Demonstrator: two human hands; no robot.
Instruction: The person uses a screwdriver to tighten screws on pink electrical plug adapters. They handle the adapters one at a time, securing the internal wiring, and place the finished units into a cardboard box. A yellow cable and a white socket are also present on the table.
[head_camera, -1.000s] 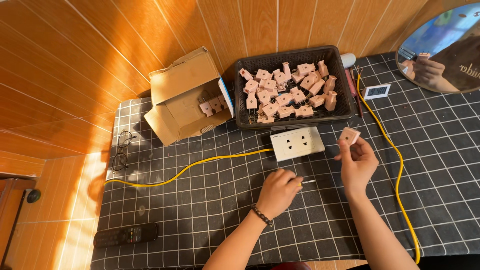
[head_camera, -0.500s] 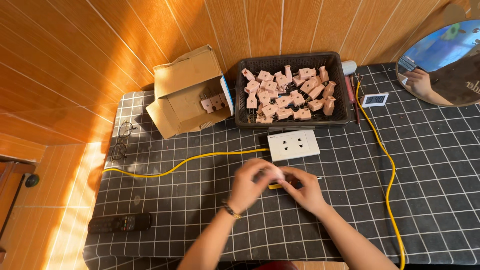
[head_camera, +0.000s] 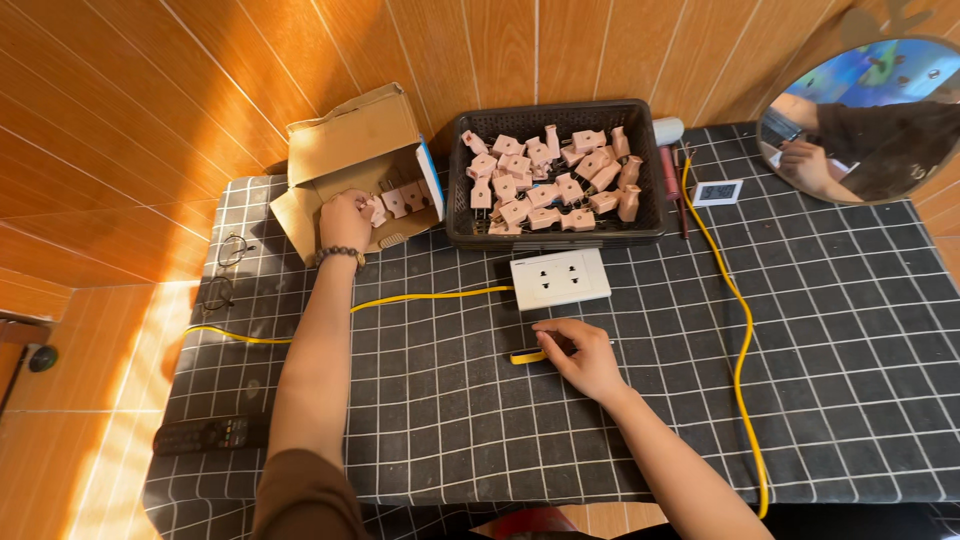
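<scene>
while left hand (head_camera: 345, 217) reaches into the open brown cardboard box (head_camera: 352, 170), fingers closed on a pink plastic plug (head_camera: 377, 209), right hand (head_camera: 583, 355) pinches a yellow-handled screwdriver (head_camera: 527, 357) on the table.

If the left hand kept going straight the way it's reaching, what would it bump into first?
The left hand reaches into the open cardboard box, towards the pink plugs lying inside. It would likely meet those first, then the box's back wall, though depth is hard to judge from above.
</scene>
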